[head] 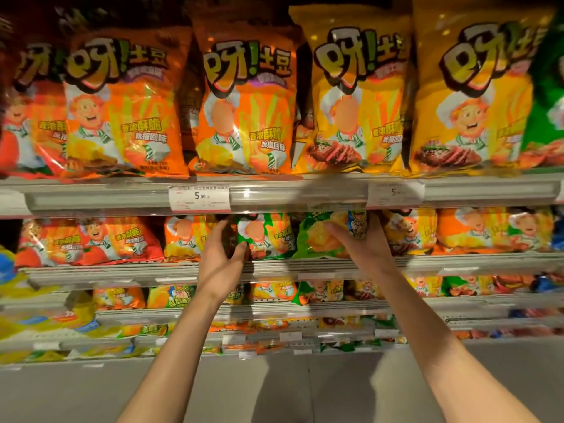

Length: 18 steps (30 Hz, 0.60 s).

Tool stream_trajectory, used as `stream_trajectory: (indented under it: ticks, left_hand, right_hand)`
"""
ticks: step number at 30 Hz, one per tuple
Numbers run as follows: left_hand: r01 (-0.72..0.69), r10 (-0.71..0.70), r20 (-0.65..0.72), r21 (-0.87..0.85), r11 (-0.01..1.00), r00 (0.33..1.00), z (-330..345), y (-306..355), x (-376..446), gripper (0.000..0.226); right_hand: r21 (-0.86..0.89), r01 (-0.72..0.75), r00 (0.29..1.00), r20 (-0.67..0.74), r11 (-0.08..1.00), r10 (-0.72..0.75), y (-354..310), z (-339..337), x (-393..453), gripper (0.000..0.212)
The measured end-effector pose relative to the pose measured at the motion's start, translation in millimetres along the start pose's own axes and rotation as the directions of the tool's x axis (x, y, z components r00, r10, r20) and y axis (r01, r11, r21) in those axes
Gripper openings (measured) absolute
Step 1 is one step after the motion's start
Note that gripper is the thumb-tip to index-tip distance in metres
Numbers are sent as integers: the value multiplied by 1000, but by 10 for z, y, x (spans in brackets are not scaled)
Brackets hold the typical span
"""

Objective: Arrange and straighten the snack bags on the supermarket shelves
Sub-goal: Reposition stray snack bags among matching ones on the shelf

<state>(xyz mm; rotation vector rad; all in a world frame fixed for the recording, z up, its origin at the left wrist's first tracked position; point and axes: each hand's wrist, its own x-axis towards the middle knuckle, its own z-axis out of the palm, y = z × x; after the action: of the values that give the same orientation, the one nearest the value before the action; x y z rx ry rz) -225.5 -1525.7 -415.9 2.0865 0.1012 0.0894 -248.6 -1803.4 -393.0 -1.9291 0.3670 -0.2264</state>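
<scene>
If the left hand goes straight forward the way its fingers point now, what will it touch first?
Probably nothing new: the left hand already grips the left edge of a green glossy plastic snack bag on the second shelf. Pushed further, it would likely press that bag backwards; the depth behind is unclear.

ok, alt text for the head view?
Both hands reach into the second shelf of a supermarket snack display: the left hand grips the edge of a green snack bag, and the right hand grips a green and yellow bag beside it. Large orange and yellow bags line the shelf above.
</scene>
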Motion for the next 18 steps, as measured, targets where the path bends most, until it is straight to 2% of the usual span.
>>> stream_trajectory:
  ticks: [3,6,9,10,13,16,18]
  left_hand:
    - [-56,51,-48,-106,993,998,15,22,-88,42]
    - [-90,92,9,-133,987,996,134,144,-169,30]
    - [-106,104,-33,-60,993,994,241,176,-120,42]
    - [-80,79,-47,-32,996,996,250,185,-86,48]
    - [-61,64,-57,58,996,996,266,160,-9,56]
    - [-109,117,-89,91,990,989,274,143,-62,52]
    - [-192,200,-109,77,978,974,300,114,-119,40]
  right_hand:
    - [-30,2,998,55,1000,-1,-25,-6,-48,83]
    - [-59,3,997,78,998,1,-30,-16,-102,80]
    - [-75,-2,999,40,997,5,-48,-38,-127,54]
    - [-88,10,1000,21,996,-8,-39,-55,-123,54]
    - [-117,3,1000,13,993,-2,24,-113,-104,77]
    - [-112,11,999,37,994,-6,30,-158,-168,62]
    - [-116,3,999,53,993,4,56,-178,-230,54]
